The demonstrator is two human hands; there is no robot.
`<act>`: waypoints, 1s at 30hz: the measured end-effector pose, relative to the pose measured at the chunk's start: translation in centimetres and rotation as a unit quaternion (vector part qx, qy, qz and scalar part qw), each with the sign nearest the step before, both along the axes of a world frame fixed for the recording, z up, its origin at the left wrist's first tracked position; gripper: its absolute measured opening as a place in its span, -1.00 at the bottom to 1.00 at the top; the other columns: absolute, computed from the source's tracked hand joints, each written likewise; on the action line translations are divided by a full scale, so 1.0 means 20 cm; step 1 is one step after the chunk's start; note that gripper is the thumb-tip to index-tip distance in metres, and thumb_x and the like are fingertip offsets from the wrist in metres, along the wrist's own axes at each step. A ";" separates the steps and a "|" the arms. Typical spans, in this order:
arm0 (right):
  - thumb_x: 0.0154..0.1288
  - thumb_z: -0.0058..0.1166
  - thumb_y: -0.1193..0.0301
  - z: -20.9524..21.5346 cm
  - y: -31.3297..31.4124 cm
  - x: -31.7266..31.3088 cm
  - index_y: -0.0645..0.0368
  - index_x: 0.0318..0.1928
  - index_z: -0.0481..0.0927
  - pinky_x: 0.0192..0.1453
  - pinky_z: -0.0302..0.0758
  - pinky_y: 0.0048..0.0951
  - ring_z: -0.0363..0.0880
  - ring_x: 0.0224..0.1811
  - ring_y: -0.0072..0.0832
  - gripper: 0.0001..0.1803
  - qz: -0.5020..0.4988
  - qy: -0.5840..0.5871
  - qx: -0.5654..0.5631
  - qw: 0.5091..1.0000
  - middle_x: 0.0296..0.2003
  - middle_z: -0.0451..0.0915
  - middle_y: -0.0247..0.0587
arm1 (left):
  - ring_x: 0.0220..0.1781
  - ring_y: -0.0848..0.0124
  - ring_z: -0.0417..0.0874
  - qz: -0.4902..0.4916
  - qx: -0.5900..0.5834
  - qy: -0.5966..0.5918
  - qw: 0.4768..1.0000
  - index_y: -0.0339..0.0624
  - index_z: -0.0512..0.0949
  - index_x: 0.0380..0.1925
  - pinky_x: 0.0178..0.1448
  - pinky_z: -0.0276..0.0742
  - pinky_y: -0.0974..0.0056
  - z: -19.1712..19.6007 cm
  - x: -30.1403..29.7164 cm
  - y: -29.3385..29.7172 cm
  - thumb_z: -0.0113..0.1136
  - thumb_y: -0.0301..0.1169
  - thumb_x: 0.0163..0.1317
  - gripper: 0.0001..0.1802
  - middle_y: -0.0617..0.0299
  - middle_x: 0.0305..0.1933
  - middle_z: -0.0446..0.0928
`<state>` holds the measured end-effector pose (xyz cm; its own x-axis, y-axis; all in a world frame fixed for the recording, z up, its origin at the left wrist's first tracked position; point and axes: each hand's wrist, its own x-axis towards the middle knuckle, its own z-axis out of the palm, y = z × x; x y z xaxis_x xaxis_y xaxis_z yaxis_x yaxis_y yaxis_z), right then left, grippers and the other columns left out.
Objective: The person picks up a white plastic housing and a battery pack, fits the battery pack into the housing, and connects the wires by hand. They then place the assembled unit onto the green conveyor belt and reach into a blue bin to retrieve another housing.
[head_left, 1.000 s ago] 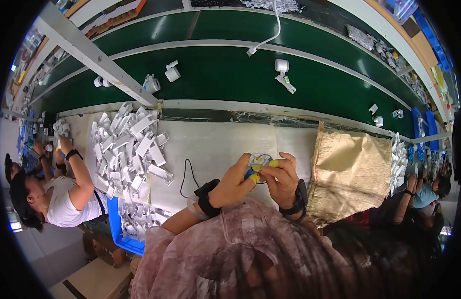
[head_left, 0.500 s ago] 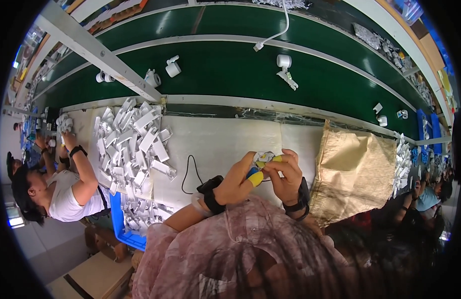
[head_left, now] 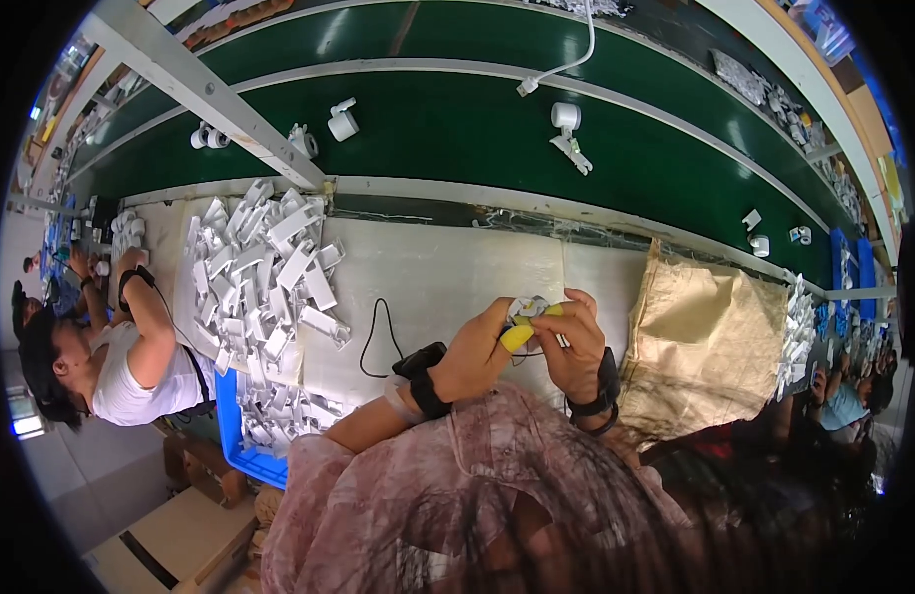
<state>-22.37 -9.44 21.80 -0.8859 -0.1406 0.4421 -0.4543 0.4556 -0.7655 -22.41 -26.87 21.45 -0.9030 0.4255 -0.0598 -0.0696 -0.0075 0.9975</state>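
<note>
In front of my chest, both hands close around a small white plastic part point(head_left: 528, 307). My left hand point(head_left: 469, 358) holds it from the left, with a yellow covering on the thumb tip. From the right, my right hand point(head_left: 572, 346) pinches at the same part, and yellow shows on its fingertip too. The fingers hide most of the part, so its exact kind is unclear. Dark bands circle both my wrists. A thin black cable point(head_left: 376, 337) lies looped on the pale worktop point(head_left: 437, 267) to the left of my hands.
A heap of white plastic housings point(head_left: 269, 262) covers the left worktop. Below it stands a blue crate point(head_left: 229, 421) of similar parts. A tan woven cloth point(head_left: 710, 346) lies right. Beyond, a green conveyor belt point(head_left: 447, 134) carries white camera-like units point(head_left: 566, 119). Co-workers sit on both sides.
My fingers have shifted slightly around the white part, and the blue bit by my left thumb no longer shows. The co-worker at left has moved their arm. The whole view has tilted a little.
</note>
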 end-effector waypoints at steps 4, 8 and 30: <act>0.01 0.28 0.59 0.00 -0.02 0.01 0.13 -0.32 0.67 0.23 0.29 -0.17 0.53 -0.36 -0.45 -0.83 -0.014 0.009 0.015 1.000 -0.48 0.57 -0.37 | -0.49 0.55 0.43 0.020 -0.052 0.031 0.998 -0.26 0.38 -0.07 -0.40 0.39 0.41 -0.01 0.00 -0.01 -0.08 -0.45 0.38 -0.82 0.27 -0.46 0.46; 0.02 0.27 0.60 -0.03 -0.04 0.03 0.15 -0.36 0.65 0.17 0.35 -0.17 0.51 -0.36 -0.39 -0.86 -0.013 0.019 0.039 0.999 -0.48 0.56 -0.33 | -0.27 -0.14 0.57 0.005 -0.106 0.019 0.994 -0.28 0.34 -0.12 -0.25 0.45 0.05 0.00 -0.02 -0.04 -0.04 -0.45 0.30 -0.80 -0.14 -0.33 0.53; 0.11 0.20 0.53 -0.74 0.21 -0.77 0.28 0.06 0.43 0.13 0.41 -0.18 0.42 0.07 -0.01 -0.54 -0.096 -0.028 0.114 0.988 0.01 0.45 0.08 | -0.35 0.44 0.59 0.154 0.137 -0.141 0.968 -0.16 0.32 0.10 -0.30 0.60 0.32 -0.72 -1.21 -0.26 -0.19 -0.36 0.41 -0.69 0.18 -0.19 0.55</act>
<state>-37.70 -5.30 6.92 -0.9277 -0.0576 0.3687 -0.3030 0.6930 -0.6542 -46.65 -32.05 7.04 -0.9539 0.1742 -0.2445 -0.2907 -0.3326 0.8972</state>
